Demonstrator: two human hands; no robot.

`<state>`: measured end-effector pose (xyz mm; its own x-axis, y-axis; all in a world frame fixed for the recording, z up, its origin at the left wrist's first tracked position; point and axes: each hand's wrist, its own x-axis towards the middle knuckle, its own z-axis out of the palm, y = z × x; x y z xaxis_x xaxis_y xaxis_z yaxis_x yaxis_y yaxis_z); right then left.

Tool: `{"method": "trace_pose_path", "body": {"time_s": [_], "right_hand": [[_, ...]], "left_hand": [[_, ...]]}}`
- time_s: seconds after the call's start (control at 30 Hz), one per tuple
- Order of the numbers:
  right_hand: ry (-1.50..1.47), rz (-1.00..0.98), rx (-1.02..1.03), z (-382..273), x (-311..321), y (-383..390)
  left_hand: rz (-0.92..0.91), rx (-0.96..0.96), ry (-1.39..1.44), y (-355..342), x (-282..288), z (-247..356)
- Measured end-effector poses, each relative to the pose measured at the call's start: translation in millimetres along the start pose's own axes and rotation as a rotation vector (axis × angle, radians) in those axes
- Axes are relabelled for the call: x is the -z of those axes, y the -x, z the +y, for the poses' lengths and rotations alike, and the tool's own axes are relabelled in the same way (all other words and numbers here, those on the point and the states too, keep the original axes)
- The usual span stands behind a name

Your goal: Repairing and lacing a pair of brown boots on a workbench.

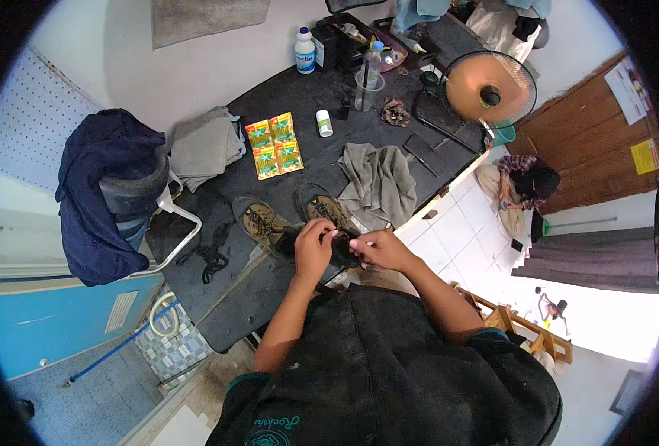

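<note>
Two brown-and-black lace-up shoes lie on the black table, toes pointing away from me: the left shoe [259, 221] and the right shoe [320, 207]. Both my hands are over the ankle end of the right shoe. My left hand [313, 249] has its fingers bent into a pinch; what is between them is too small to make out. Close beside it, my right hand [380, 250] is also closed, thumb against fingers, at the dark opening of that shoe. A tangle of black laces [212, 256] rests left of the shoes. A crumpled grey cloth [380, 178] is just beyond my right hand.
Yellow-green sachets [274, 146], a small white bottle [324, 123] and a dark flat rectangle [423, 154] are farther back. A white-and-blue bottle [305, 52] and a plastic cup [369, 83] stand behind. A fan [486, 88] is back right; another person [523, 186] sits low beyond the table.
</note>
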<state>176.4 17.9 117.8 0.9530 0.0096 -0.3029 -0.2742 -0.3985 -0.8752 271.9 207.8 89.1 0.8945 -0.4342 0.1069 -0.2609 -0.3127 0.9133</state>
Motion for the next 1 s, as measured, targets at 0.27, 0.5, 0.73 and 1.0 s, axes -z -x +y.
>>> {"method": "trace_pose_path", "body": {"time_s": [0.27, 0.5, 0.73, 1.0], "right_hand": [[-0.088, 0.071, -0.123, 10, -17, -7], [0.452, 0.369, 0.089, 2, -27, -14], [0.225, 0.429, 0.363, 23, -37, -42], [0.191, 0.533, 0.324, 17, -38, -44]], "left_hand": [[0.024, -0.324, -0.371, -9, 26, 30], [-0.090, -0.050, -0.192, -3, 14, 13], [-0.069, 0.185, 0.050, 0, 5, 4], [-0.047, 0.206, -0.071, 4, 15, -4]]}}
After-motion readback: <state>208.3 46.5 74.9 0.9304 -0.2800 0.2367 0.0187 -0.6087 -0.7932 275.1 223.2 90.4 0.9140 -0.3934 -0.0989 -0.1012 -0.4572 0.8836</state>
